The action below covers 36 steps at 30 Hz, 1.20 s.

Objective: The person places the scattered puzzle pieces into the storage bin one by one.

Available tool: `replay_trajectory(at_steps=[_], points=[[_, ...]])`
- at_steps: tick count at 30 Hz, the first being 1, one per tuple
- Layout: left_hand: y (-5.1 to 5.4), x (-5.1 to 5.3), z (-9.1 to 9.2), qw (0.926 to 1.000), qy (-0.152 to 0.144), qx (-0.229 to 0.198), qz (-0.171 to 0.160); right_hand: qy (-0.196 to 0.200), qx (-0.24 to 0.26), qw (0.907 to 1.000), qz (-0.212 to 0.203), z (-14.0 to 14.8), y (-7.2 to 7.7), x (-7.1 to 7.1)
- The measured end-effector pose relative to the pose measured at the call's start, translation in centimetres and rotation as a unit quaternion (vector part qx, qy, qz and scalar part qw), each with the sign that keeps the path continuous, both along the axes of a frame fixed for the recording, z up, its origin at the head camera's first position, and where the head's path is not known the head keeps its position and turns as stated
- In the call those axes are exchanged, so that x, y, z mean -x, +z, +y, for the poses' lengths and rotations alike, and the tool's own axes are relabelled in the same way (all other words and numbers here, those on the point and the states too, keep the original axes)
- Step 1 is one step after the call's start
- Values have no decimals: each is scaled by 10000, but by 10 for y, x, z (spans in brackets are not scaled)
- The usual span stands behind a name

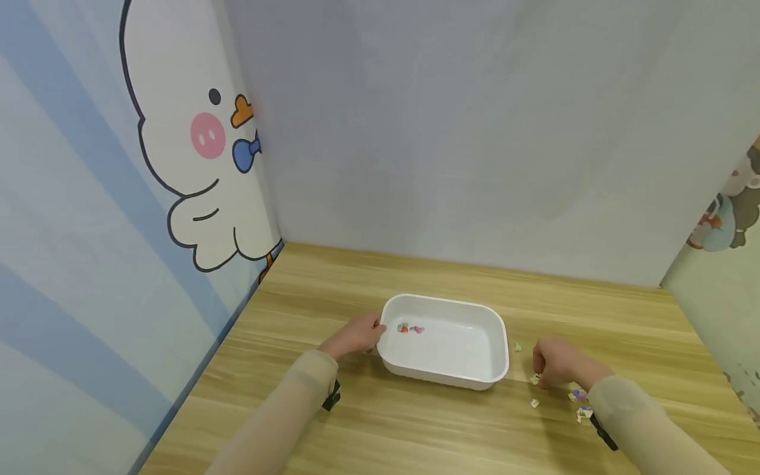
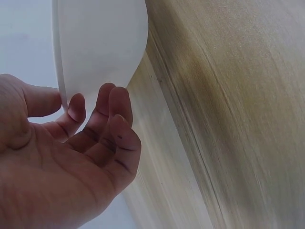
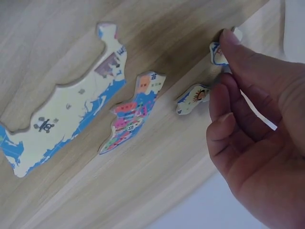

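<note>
My left hand [image 1: 361, 332] pinches the left rim of a white plastic bin [image 1: 445, 378], thumb inside and fingers outside. Two small colourful puzzle pieces [image 1: 403, 328] lie inside the bin, toward its left end. To the right of the bin, my right hand [image 1: 561, 364] reaches down to the table. In the right wrist view its thumb and fingers are at a small map puzzle piece [image 3: 218, 54], partly hidden behind the thumb. Close by lie a small cream piece [image 3: 193, 98], a pink and orange piece [image 3: 131, 114] and a large cream and blue piece [image 3: 71, 105].
Another small piece [image 1: 518, 346] lies between the bin and my right hand, and one more [image 1: 535, 403] lies nearer me. The wood-grain table [image 1: 380, 422] meets a grey wall [image 1: 463, 132] at the back and a cartoon-printed wall [image 1: 178, 158] on the left.
</note>
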<state>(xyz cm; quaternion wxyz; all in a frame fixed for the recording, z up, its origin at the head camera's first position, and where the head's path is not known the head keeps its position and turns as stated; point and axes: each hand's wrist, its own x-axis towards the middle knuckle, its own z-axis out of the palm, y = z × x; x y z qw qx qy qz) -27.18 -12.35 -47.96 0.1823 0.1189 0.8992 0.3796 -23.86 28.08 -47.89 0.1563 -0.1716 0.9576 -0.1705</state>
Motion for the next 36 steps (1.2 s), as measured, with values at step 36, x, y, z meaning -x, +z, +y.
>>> replay_trajectory(at_steps=[36], points=[[-3, 1, 3, 9998, 43, 191, -72, 339, 675, 9971, -128, 11, -6, 5]])
